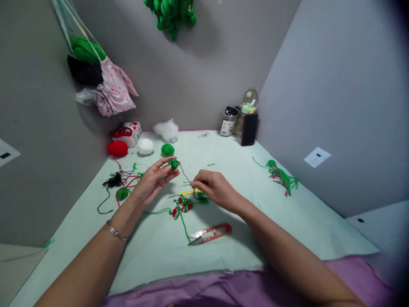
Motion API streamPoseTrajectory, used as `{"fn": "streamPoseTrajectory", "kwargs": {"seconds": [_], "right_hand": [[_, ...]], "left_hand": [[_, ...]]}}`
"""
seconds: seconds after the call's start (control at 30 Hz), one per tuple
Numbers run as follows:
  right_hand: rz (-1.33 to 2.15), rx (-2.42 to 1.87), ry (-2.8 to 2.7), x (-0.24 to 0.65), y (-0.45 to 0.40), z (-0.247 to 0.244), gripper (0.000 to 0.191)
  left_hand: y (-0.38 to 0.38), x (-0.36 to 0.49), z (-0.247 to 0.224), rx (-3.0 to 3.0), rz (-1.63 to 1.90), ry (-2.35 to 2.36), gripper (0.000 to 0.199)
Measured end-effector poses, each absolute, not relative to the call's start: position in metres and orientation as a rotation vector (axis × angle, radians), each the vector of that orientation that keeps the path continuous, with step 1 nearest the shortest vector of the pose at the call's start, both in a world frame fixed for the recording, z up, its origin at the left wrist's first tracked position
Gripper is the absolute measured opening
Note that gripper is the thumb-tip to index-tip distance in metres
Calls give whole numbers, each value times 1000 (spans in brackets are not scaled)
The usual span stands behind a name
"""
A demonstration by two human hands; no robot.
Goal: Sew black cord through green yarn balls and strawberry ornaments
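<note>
My left hand (pixel 157 178) pinches a small green ball piece (pixel 173 164) with dark thread on it, above the middle of the table. A black thread (pixel 184 174) runs from that piece toward my right hand (pixel 212 186), whose fingers are closed at the thread's other end; a thin needle-like tip seems to show there. Below the hands lie small red and green crocheted pieces (pixel 182 205) and a yellow strip (pixel 189 192). Thread snips with red handles (pixel 220 231) rest nearer me, their blades beside a green strand.
Red (pixel 117 149), white (pixel 145 146) and green yarn balls (pixel 168 149) sit at the back left, near white stuffing (pixel 166 130). Black yarn (pixel 113 180) lies left. A phone (pixel 249 129) and pen can (pixel 228 122) stand back right; green strands (pixel 284 178) lie right.
</note>
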State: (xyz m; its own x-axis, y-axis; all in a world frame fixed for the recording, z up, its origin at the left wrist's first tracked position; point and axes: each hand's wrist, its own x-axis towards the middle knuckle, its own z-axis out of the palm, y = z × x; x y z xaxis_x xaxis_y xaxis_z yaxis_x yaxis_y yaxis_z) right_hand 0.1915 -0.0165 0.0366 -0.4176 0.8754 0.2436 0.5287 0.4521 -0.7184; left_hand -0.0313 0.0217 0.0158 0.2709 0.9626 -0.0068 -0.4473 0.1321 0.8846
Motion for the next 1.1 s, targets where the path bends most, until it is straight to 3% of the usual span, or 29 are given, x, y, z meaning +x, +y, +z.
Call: {"fn": "streamPoseTrajectory", "kwargs": {"seconds": [0.1,0.27,0.47,1.1], "right_hand": [[762,-1192,-1844,196,-8,31,21],[950,-1085,-1628,196,-4,28,59],[1071,-1078,-1459,187,-2,22,29],[1968,-731,-1373,199,-5,30,29]], "left_hand": [[17,-27,17,909,1099,687,28],[10,-22,19,931,1001,669,28],[4,-14,20,1039,1000,688,30],[6,-12,15,1102,1061,748,27]]}}
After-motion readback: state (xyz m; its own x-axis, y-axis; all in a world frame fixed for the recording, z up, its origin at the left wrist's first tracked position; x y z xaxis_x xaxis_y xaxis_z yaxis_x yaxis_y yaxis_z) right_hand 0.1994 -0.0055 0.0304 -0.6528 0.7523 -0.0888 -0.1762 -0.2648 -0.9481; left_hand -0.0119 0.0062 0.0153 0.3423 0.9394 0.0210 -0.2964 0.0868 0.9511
